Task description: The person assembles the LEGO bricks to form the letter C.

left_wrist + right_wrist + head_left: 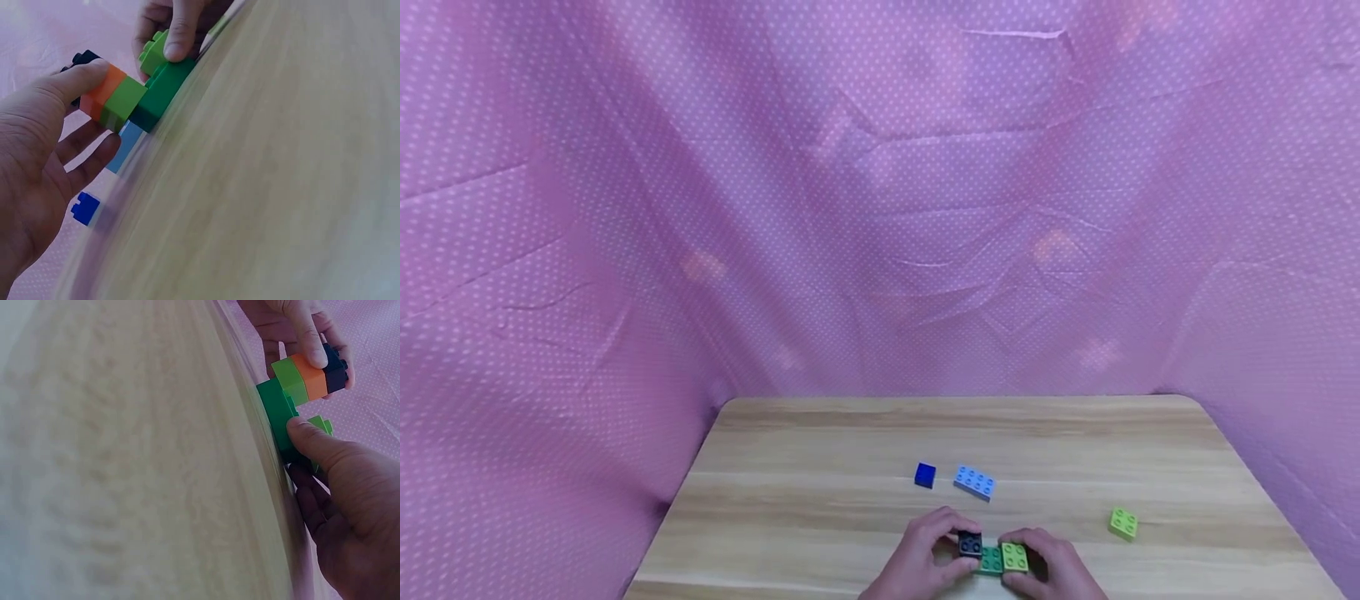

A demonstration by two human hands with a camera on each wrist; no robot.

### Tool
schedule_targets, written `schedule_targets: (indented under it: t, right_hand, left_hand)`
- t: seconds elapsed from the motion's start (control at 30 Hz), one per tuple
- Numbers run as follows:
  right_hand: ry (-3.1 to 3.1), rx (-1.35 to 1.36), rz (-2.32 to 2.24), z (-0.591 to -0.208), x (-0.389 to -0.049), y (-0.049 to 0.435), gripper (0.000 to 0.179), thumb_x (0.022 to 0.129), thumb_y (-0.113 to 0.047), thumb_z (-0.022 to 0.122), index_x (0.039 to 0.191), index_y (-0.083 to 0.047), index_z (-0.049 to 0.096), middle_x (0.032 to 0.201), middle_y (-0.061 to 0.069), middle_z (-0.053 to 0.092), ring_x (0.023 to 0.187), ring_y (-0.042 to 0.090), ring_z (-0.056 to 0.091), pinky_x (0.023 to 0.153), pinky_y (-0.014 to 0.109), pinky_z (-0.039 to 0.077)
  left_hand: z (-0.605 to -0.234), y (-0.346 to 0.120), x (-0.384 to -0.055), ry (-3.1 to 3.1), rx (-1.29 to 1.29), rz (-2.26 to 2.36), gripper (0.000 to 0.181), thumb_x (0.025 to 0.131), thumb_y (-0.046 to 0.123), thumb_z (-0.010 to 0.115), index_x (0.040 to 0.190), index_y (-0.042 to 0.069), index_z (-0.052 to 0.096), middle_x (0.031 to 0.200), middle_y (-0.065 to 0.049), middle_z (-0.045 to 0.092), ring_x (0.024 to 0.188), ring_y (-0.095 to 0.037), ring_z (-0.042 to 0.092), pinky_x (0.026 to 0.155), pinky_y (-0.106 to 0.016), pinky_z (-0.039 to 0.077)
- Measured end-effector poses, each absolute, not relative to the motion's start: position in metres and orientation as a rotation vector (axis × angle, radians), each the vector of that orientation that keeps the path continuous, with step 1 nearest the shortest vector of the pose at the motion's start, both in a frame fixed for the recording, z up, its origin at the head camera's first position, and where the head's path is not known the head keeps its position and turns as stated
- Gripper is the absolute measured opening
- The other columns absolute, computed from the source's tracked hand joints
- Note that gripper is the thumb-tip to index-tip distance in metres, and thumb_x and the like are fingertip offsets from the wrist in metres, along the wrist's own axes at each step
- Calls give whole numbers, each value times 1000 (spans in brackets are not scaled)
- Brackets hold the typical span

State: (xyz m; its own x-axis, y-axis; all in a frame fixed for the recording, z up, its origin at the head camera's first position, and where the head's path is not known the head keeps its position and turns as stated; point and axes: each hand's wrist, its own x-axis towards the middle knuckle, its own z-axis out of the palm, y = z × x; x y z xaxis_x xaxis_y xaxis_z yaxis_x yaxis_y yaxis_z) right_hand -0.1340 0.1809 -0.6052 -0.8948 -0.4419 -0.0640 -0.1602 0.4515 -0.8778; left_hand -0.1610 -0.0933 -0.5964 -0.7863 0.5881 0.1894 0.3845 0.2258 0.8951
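Observation:
My left hand (917,558) pinches a short stack of toy building bricks between thumb and fingers. Black (970,543) tops it, orange (105,89) is in the middle and a lime brick (125,103) forms the bottom. That lime end meets one end of a longer dark green brick (165,94) low at the tabletop, whose studs show in the head view. On the green brick's other end sits another lime brick (1015,557). Around this end my right hand (1060,562) has its thumb and fingers, gripping the green brick and the lime one.
Beyond the hands on the wooden table (820,483) lie a small dark blue brick (925,475) and a longer light blue brick (974,482). Off to the right is a separate lime brick (1123,523). Pink dotted cloth (880,250) hangs around the table's back and sides.

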Motion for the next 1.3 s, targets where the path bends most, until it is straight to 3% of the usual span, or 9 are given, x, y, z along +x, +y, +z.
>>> schedule_targets:
  t: [0.13,0.4,0.53,0.67,0.73,0.87,0.97,1.17,1.3]
  right_hand:
    - [2365,-509,-1456,-607,-134,180,47,96,-40,78,134,-14,67,119,-3,69,103,6,64,90,23,54]
    - [2398,-479,-1445,-605,-133,180,48,94,-43,80,133,-18,68,117,-5,69,103,6,63,90,23,54]
    - [2419,-472,-1430,-605,-134,181,47,94,-42,80,132,-17,69,119,-6,70,106,5,64,91,22,52]
    - [2403,-459,-1443,-607,-134,183,45,94,-39,81,131,-16,69,120,-5,71,107,4,64,90,20,52]
    - [2383,-475,-1463,-608,-134,183,44,95,-37,81,131,-14,69,120,-3,71,105,5,64,89,20,52]
    - [2347,-504,-1497,-610,-133,182,43,96,-34,80,131,-12,69,119,-1,71,104,5,65,88,21,53]
    - [2350,-488,-1492,-610,-133,183,44,95,-35,80,131,-13,69,119,-2,71,104,5,64,88,21,52]
    - [2385,-453,-1454,-609,-134,185,46,93,-41,81,131,-17,69,121,-5,70,107,6,64,90,20,52]
    - [2393,-466,-1450,-610,-134,187,45,94,-39,81,131,-16,69,121,-4,70,106,6,64,89,20,52]
  left_hand:
    - [-602,-94,-157,2241,748,1659,41,95,29,81,134,23,70,121,16,69,107,-2,67,91,-24,59]
    - [-611,-92,-157,2122,616,1791,46,92,32,83,135,22,70,125,10,72,107,-9,69,91,-25,57]
    - [-616,-99,-164,2006,656,1916,41,107,34,64,143,13,63,136,-5,68,121,-19,66,99,-29,55]
    - [-620,-110,-178,2104,711,2100,34,114,17,48,143,4,59,142,-19,62,125,-36,63,101,-36,56]
    - [-622,-116,-186,2242,684,2183,32,111,8,50,140,3,62,144,-20,60,124,-39,62,101,-36,55]
    - [-624,-127,-204,2491,523,2291,32,105,2,59,135,11,68,154,-12,54,134,-35,56,109,-36,49]
    - [-625,-133,-218,2618,445,2307,38,103,3,64,137,17,66,161,-6,46,146,-34,46,117,-49,42]
    - [-624,-131,-240,2668,332,2173,53,101,19,73,150,30,56,169,0,35,156,-35,31,119,-67,32]
    - [-628,-124,-247,2851,355,1776,66,99,40,74,158,25,49,172,-8,30,158,-36,25,120,-71,28]
